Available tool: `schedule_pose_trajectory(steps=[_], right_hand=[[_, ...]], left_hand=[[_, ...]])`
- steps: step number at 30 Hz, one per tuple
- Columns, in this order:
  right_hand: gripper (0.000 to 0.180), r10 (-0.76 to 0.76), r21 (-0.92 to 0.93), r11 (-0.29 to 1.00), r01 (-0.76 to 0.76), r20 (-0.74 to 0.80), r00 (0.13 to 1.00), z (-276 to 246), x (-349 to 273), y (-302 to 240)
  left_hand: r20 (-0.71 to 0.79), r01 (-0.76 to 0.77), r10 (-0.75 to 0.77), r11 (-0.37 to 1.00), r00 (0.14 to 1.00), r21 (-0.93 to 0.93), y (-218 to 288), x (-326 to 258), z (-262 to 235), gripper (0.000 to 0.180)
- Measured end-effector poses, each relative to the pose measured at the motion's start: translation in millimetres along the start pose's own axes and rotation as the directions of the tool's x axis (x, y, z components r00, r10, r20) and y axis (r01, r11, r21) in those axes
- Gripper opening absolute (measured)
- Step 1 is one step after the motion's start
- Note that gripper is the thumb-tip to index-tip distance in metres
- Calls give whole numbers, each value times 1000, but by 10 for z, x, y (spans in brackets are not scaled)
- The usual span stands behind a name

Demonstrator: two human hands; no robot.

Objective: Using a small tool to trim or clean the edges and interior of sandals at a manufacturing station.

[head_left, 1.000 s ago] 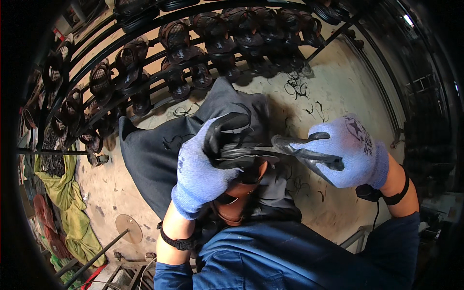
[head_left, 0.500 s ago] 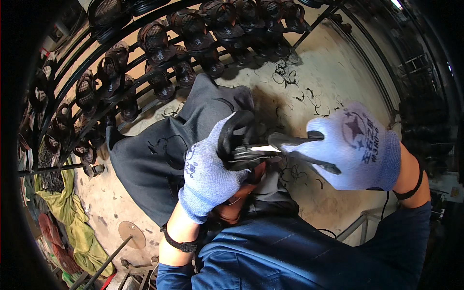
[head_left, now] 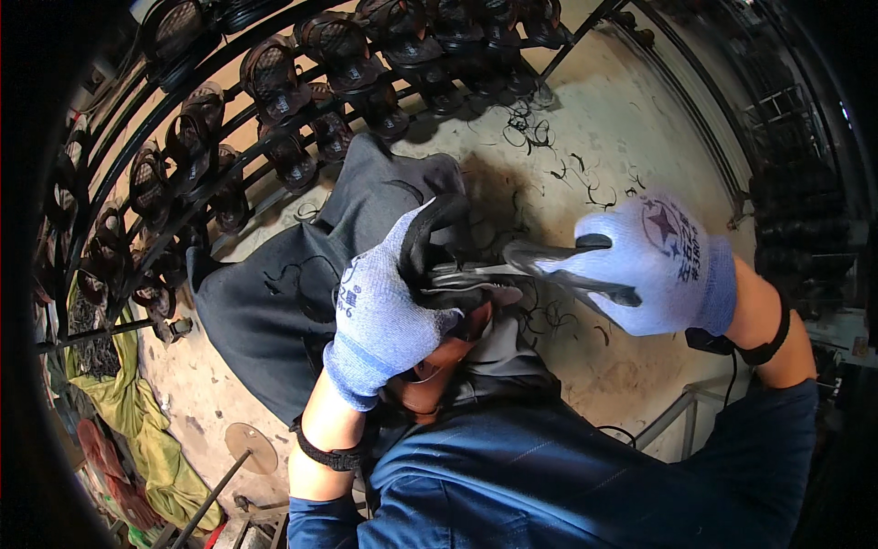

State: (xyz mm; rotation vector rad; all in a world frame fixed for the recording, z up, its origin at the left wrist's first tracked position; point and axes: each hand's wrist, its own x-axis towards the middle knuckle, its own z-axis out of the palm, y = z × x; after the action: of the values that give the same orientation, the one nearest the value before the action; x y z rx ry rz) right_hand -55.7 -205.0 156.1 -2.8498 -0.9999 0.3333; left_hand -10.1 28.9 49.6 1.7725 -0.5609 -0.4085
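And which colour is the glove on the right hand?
Light blue glove with black parts; head view.

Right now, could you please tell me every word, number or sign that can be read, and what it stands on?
Right glove: a dark star, with characters and digits beside it, which I won't copy out.
Left glove: dark print, partly turned from view.
Racked sandals: any marking is too small to read.
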Motion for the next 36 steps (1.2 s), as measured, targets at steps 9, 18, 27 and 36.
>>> schedule_pose_trajectory(steps=[9, 18, 27, 36], right_hand=[[27, 49, -114, 993, -32, 149, 988, -81, -46, -136], [31, -18, -200, 977, 76, 278, 961, -74, 118, -206], [27, -82, -63, 994, 87, 83, 993, 180, 19, -209], [35, 224, 121, 967, -224, 9, 974, 487, -670, -316]], left_hand=[[46, -24, 21, 998, 999, 62, 55, 5, 155, 72], [-30, -31, 34, 996, 999, 84, 6, -32, 263, 96], [113, 30, -54, 979, 992, 204, 107, -76, 376, 99], [369, -89, -82, 902, 926, 422, -188, -271, -66, 68]])
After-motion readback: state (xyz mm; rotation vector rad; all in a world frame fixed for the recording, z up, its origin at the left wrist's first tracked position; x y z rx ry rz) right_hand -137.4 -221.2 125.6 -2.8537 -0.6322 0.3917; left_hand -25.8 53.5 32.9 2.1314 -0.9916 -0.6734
